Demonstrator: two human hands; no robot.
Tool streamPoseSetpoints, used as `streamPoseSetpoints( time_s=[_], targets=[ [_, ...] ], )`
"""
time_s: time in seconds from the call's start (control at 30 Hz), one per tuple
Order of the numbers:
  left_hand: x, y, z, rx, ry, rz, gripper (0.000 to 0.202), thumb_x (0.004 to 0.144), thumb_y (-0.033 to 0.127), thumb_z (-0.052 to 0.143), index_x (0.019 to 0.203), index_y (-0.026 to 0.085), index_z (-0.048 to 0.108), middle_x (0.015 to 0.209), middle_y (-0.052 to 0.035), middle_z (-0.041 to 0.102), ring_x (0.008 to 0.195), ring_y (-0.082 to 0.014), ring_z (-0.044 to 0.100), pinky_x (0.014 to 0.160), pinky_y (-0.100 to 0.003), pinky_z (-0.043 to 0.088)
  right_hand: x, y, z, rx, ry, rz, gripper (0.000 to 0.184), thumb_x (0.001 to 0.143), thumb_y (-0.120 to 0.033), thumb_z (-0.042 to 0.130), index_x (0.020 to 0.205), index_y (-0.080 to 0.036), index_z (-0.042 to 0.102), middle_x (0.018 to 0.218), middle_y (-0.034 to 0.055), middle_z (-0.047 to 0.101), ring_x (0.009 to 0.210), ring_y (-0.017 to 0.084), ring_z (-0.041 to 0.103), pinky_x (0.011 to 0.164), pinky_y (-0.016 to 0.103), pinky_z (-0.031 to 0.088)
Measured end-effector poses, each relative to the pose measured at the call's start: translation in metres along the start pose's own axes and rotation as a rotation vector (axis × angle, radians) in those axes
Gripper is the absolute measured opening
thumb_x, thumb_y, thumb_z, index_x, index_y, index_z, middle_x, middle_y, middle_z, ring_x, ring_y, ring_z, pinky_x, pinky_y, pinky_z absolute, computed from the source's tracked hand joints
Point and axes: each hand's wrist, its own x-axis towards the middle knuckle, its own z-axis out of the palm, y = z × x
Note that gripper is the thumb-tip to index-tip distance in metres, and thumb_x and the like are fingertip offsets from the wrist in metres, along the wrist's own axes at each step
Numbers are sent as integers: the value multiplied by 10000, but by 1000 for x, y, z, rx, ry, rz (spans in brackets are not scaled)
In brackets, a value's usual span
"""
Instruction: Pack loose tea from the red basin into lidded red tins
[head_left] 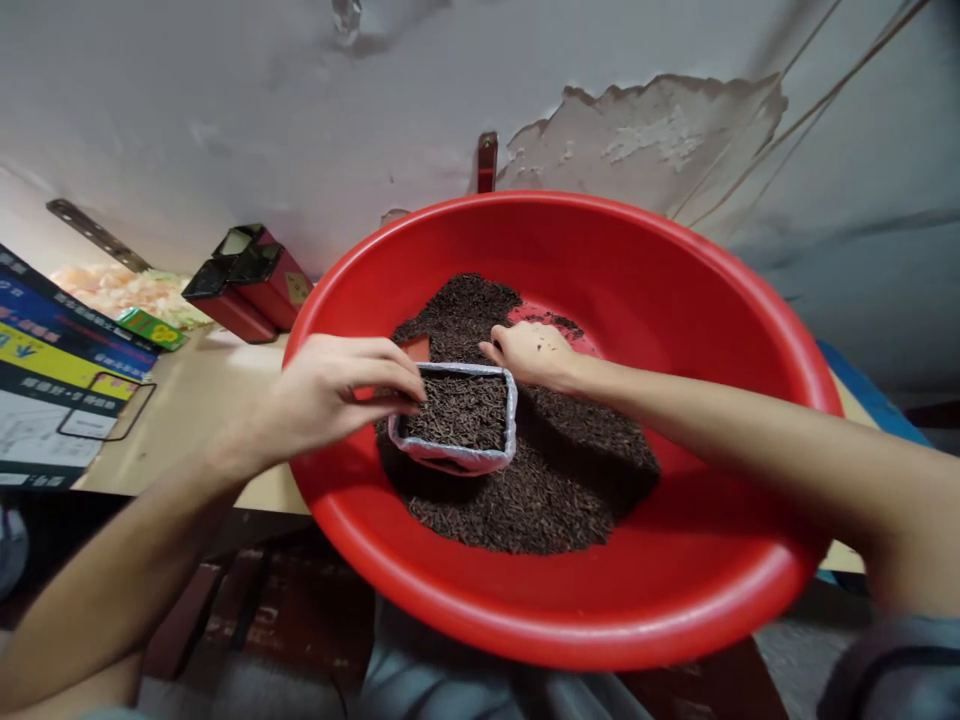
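A wide red plastic basin holds a spread heap of dark, dry, loose leaves that look like tea. On the heap sits a small rectangular box with a clear plastic liner, filled almost to its rim with the same leaves. My left hand reaches over the box's left edge, fingertips pinched together at the leaves; what is between them is hidden. A small reddish-orange piece shows behind those fingers. Just beyond the box's right back corner, my right hand is curled low over the heap, with leaf bits stuck to it.
Several dark red open tins stand left of the basin on a pale tabletop. Near them lie a green packet, a printed carton and a thin wire frame. A peeling wall rises close behind.
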Motion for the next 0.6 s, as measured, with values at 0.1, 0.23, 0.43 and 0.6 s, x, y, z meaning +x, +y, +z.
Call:
streamPoseSetpoints(
  time_s=[0.1,0.23,0.43,0.6],
  targets=[
    [4,16,23,96,-27,138,225,1003,222,536,1067,202,751,1115,-86,745,960,-168,705,848,-264,550,-10,-5,-27,-41,84,-6,526,1029,-506,330,1153,-133,680,1020,210,751,948,333,723,801,410,523],
    [2,14,38,224,-40,214,224,1000,224,562,1147,209,729,1207,-101,728,1057,-223,690,910,-359,535,-39,-25,-60,23,230,-32,512,1035,-525,319,1118,-165,674,989,155,759,901,287,719,742,340,489],
    [-10,0,27,73,128,12,156,977,221,608,1044,147,729,1078,-93,756,997,-185,709,907,-304,556,-62,-58,-58,70,280,-413,454,1024,-548,401,1085,-181,662,984,106,751,816,220,697,649,274,413],
    [-9,5,20,121,275,-218,188,963,261,618,1089,152,705,1072,-84,750,976,-192,718,929,-326,571,-55,-54,-56,33,352,-372,472,1060,-479,341,1048,-167,694,976,109,744,823,211,688,628,273,383]
  ],
)
